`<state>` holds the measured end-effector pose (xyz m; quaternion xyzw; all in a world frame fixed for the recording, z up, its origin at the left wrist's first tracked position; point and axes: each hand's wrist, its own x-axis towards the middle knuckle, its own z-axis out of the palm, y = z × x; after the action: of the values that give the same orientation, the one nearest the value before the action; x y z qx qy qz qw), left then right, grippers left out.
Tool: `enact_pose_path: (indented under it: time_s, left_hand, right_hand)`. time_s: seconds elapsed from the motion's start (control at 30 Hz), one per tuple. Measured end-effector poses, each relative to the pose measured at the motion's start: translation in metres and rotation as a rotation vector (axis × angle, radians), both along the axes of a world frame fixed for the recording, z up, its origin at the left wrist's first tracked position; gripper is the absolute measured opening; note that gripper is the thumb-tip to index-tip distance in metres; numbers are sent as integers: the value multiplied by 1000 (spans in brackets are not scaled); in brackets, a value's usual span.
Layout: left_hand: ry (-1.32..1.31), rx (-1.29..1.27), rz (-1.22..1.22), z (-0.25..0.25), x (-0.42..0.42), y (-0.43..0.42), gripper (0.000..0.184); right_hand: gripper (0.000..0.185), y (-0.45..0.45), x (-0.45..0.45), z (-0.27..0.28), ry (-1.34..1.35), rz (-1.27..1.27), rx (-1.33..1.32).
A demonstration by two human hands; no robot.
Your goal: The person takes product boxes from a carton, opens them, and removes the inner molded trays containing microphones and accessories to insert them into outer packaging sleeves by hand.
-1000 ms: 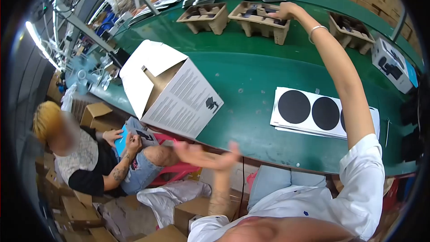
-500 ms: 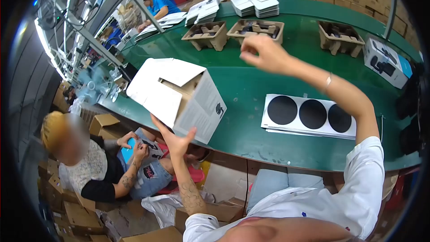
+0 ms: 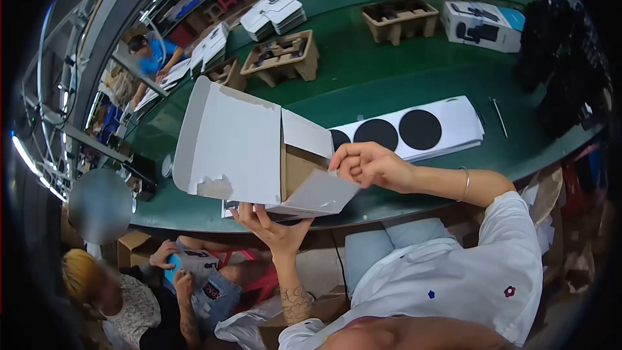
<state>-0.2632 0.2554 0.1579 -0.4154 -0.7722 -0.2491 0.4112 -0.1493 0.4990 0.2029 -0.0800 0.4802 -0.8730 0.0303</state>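
A white cardboard box is tilted over the front edge of the green table. Its large lid stands swung open to the left, with torn patches on its surface, and the brown inside shows. From below, my left hand supports the box, fingers and thumb wrapped on its lower side. My right hand is at the opening, its curled fingers pinching the edge of a side flap. Just behind that hand lies a stack of white sheets printed with black circles.
Brown moulded trays holding dark parts stand along the green table. A printed product box is at the back right, near dark hanging material. A thin metal tool lies nearby. A seated co-worker handles a small box at lower left.
My right hand has come down from above the table to the box's flap. The box has turned, and its lid is now open. My view has swung to the right.
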Motion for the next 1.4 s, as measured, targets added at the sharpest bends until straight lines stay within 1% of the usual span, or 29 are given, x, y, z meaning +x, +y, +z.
enact_pose_path:
  time_s: [0.07, 0.17, 0.27, 0.3, 0.4, 0.43, 0.53, 0.67, 0.7, 0.8, 0.83, 0.93, 1.03, 1.17, 1.23, 1.27, 1.4]
  left_hand:
    - [0, -28, -11, 1, -2, 1, 126]
    - [25, -28, -25, 2, -1, 4, 126]
    - [37, -22, -28, -5, 0, 5, 127]
    - [41, -22, -23, -8, -4, 3, 127]
    - [46, -13, -24, -12, -6, 0, 127]
    - [59, -3, -23, -12, -6, 1, 128]
    - [80, -39, -21, -12, -6, -1, 119]
    - [85, -66, -22, -16, -4, 2, 117]
    - [102, -76, -25, -18, -3, 3, 116]
    - [116, -106, -47, -23, -3, 4, 118]
    - [114, -106, -47, -24, -3, 3, 119]
    - [107, -120, -43, -26, -4, 1, 121]
    - [97, -151, -40, -25, -2, 1, 124]
    - [89, -191, -73, -23, -4, -4, 128]
    - [86, -254, -91, -16, -6, -9, 130]
    - [83, -285, -99, -13, -8, -13, 130]
    - [19, -266, -42, -15, -36, -37, 138]
  right_hand:
    - [48, 1, 2, -2, 106, 277, -22]
    - [51, -1, 2, -2, 102, 408, 37]
    - [66, -12, 3, 4, -42, 198, 218]
    - [78, -15, -7, -9, 8, 217, 206]
    - [90, -34, 3, -14, 43, 12, 284]
    - [98, -34, 3, -15, 31, -69, 280]
    - [103, -30, -7, -20, 93, -316, 364]
    - [85, -33, -17, -18, 38, -336, 311]
    - [54, -34, -18, -15, 2, -371, 309]
    - [30, -26, -29, -6, -215, -147, 99]
    - [22, -29, -27, -2, -194, -190, 139]
    - [21, -30, -32, -6, -211, -100, 125]
    - [20, -29, -31, 3, -222, -94, 100]
    - [20, -25, -39, -6, -147, -37, 151]
    - [19, -22, -45, -8, -123, -26, 190]
    - [19, -22, -45, -9, -123, -26, 167]
    - [18, -21, -45, -13, -116, -6, 104]
